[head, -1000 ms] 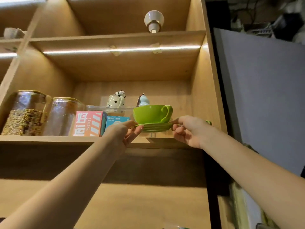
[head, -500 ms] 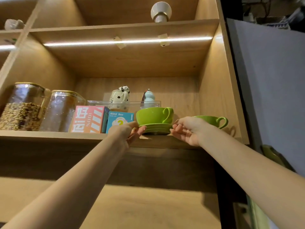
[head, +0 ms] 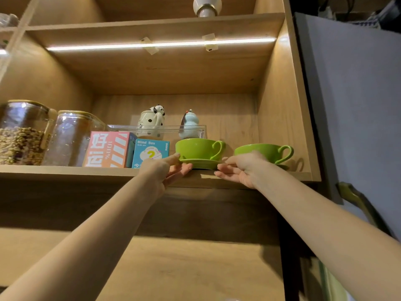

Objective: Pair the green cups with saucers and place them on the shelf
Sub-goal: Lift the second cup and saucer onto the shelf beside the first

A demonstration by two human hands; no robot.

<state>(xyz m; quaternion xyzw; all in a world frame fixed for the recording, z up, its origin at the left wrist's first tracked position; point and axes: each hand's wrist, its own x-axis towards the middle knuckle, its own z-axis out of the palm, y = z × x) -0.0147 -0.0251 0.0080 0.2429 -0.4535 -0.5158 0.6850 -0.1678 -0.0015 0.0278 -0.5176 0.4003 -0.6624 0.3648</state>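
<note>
Lowered onto shelf [head: 65,170] between blue box [head: 149,153] and second cup [head: 269,152], saucer [head: 201,163] pinched by left hand [head: 160,172] and right hand [head: 240,170].

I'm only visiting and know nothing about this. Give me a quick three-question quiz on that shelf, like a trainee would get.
1. True or false: the left green cup and the right green cup both have handles pointing right.
2. What stands just left of the left cup's saucer? A) a kettle B) the blue Blind Box C) a red bowl
3. Fill in: the left hand and right hand both touch the same ____.
Key: 1 true; 2 B; 3 saucer.
</note>
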